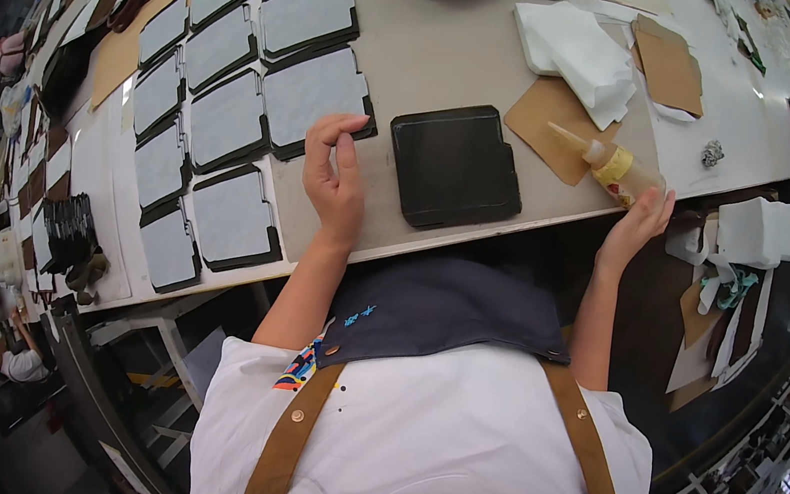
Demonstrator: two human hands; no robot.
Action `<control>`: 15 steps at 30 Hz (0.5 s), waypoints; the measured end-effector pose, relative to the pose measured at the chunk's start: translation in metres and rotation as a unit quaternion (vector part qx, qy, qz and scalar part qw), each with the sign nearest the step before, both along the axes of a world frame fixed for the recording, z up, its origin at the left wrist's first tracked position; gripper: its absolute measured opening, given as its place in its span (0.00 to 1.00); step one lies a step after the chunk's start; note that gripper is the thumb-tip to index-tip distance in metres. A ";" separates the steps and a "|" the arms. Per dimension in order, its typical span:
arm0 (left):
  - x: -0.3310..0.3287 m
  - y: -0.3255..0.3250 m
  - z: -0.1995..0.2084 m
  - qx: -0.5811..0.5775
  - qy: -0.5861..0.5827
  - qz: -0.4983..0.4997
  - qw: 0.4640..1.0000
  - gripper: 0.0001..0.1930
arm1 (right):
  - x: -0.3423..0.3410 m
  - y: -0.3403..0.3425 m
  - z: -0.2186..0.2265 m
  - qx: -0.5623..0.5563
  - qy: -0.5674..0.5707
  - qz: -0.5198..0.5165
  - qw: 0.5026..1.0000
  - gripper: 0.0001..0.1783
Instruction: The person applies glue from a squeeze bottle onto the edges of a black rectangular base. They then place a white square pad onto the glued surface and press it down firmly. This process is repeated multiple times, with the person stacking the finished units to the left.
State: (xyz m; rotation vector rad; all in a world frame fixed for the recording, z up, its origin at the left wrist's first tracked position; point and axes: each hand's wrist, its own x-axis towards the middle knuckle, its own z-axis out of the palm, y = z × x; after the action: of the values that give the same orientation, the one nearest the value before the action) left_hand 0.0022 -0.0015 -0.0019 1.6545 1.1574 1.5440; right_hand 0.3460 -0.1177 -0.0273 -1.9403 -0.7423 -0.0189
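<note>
Panel (455, 167) is lying flat between the 2 hands, likely so both can reach it. Left of the panel, the left hand (335, 178) is curling half-open and empty, perhaps to keep off its face. Right of the panel, the right hand (636, 226) is wrapping the base of 1 bottle (618, 171), seemingly leaving its spout (569, 138) free. Farther left of the panel, sheets (316, 89) are lying in columns, apparently for separation.

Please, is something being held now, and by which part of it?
The right grip seems to hold the bottle by its base; the left grip shows nothing held.
</note>
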 end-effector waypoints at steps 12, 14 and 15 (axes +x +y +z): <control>-0.003 -0.002 0.000 -0.008 0.009 0.000 1.000 0.10 | 0.019 0.129 0.086 -0.116 -0.294 0.228 0.921 0.35; 0.000 0.000 0.001 -0.005 -0.005 0.012 1.000 0.09 | 0.014 0.141 0.090 -0.134 -0.347 0.266 0.889 0.31; 0.002 0.002 0.000 -0.003 -0.012 0.015 1.000 0.09 | 0.013 0.146 0.079 -0.147 -0.384 0.274 0.869 0.27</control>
State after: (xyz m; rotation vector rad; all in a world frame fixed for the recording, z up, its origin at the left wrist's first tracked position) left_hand 0.0039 0.0001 -0.0019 1.6161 1.1775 1.5725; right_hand 0.3588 0.0281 0.0518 -1.9120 -1.9068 -0.3667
